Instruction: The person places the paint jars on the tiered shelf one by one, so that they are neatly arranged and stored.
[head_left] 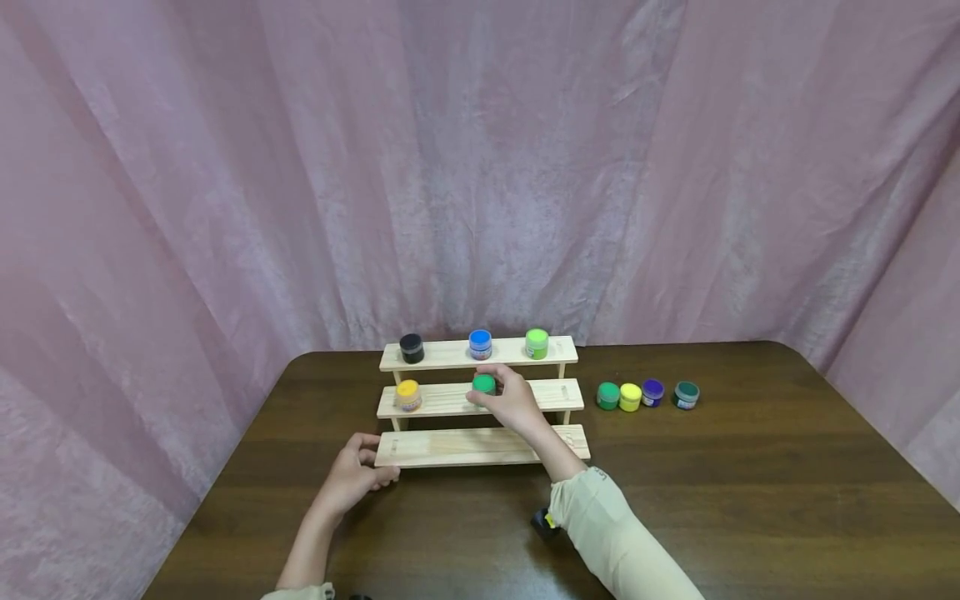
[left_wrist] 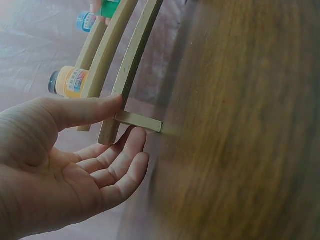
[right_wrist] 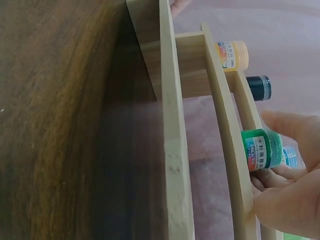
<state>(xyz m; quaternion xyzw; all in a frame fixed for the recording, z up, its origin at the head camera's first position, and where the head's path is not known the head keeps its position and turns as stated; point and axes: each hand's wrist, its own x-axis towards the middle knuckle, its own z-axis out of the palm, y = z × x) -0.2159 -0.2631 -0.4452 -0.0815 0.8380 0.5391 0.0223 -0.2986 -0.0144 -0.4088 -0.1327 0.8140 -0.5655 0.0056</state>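
A three-tier wooden display rack (head_left: 480, 447) stands on the table. My left hand (head_left: 352, 477) holds the left end of its lowest tier; in the left wrist view the thumb (left_wrist: 95, 111) lies on the board and the fingers curl near the end support. On the middle tier, my right hand (head_left: 513, 402) has thumb and fingers around a green-lidded paint jar (head_left: 483, 384). That jar (right_wrist: 257, 150) is upright against the board, its label showing in the right wrist view. A yellow paint jar (head_left: 408, 395) stands left of it on the same tier.
Black (head_left: 412, 348), blue (head_left: 480, 344) and light green (head_left: 537, 343) jars stand on the top tier. Right of the rack, green (head_left: 608, 396), yellow (head_left: 630, 397), purple (head_left: 652, 392) and dark green (head_left: 686, 395) jars sit on the table. A pink curtain (head_left: 480, 167) hangs behind.
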